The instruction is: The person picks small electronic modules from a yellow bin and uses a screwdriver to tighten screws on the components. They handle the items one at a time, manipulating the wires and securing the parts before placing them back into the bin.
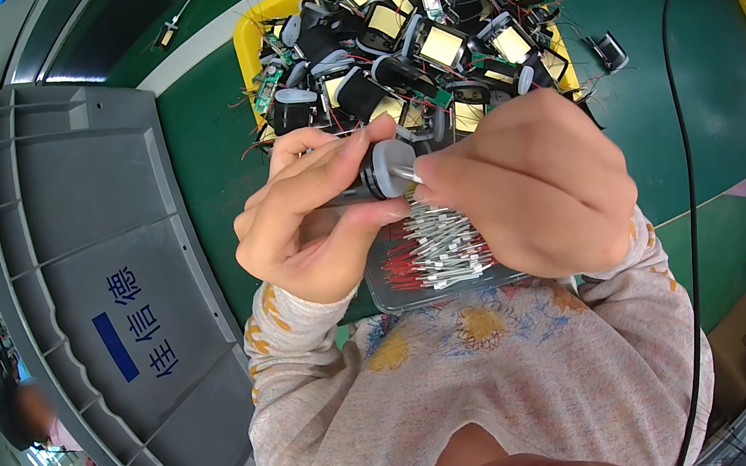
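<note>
In front of my chest, my left hand [302, 215] is closed around a dark cylindrical part [388, 156] with a round grey end facing right. My right hand [549, 182] pinches a small pale, shiny rod [404, 174] between thumb and forefinger. The rod's tip meets the grey end; whether it goes in I cannot tell. Just below both hands lies a clear shallow tray [435, 301] of white slender pieces [450, 244] with red ends or leads. Beyond them a yellow bin [245, 51] is heaped with black housings [359, 94] bearing gold-coloured rectangles, green boards and thin wires.
A large grey plastic crate [98, 172] stands along the left side. On the green table, one loose black part [608, 52] lies right of the bin. A black cable [672, 70] runs down the right. Cardboard boxes [743, 337] sit lower right; another person [23, 414] is far left.
</note>
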Demonstrator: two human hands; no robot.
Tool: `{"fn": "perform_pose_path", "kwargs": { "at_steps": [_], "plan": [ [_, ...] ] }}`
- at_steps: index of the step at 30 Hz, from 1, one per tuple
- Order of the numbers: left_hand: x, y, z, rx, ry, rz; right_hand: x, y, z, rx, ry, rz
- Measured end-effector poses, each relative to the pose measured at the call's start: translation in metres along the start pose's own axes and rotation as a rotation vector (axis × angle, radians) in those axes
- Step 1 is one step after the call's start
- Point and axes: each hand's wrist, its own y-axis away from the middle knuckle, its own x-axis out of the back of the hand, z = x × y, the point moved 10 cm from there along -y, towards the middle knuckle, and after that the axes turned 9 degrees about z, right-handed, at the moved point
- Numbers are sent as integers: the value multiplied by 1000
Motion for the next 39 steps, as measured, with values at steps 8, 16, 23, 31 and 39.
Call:
{"fn": "perform_pose_path", "kwargs": {
  "at_steps": [8,16,23,31,39],
  "plan": [
    [-6,-4,4,-20,84,-82,-4,1,11,-152,-147,-51],
    [-10,-7,4,48,210,-149,-6,1,15,-192,-251,-67],
    [-6,-9,8,10,64,-119,-10,1,15,-202,-216,-90],
    [-3,-6,9,-28,-29,-49,-16,0,33,-334,-317,-86],
    [-20,13,-63,790,538,-39,-33,28,81,-982,-615,-104]
  ]
}}
